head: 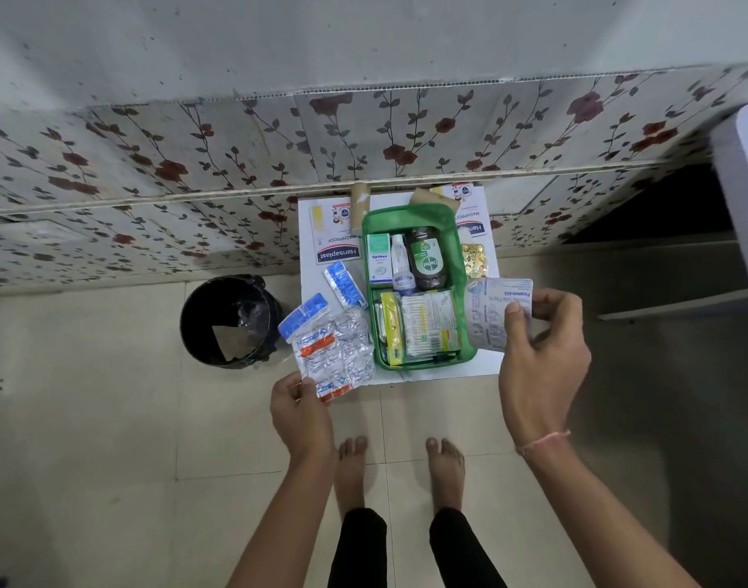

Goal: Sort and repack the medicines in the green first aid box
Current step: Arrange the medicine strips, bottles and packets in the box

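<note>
The translucent green plastic first aid box [414, 286] lies open on a white sheet of card [312, 273] spread on the tiled floor [109, 418], close to a wall covered in floral-patterned panels [151, 171]. In its far compartment stand a white and green Optibex carton [379, 258], a small white dropper bottle [402, 265] and a brown Dettol bottle with a green label [426, 258]; the near compartment holds a yellow tube box [392, 328] beside a clear packet of cotton buds [429, 322].

The left hand [300, 413] has its fingers clamped on a fanned bunch of silver tablet strips with orange and blue print [331, 354], held just left of the box. The right hand [542, 362] pinches a silvery Paramole-650 tablet strip [493, 311] between thumb and fingers, just right of the box.

On the card lie a blue and silver blister strip [345, 285], a gold blister strip [474, 260] and two Hansaplast plaster packs [337, 235]. A round black bin with a plastic liner [230, 320] stands on the floor to the left
</note>
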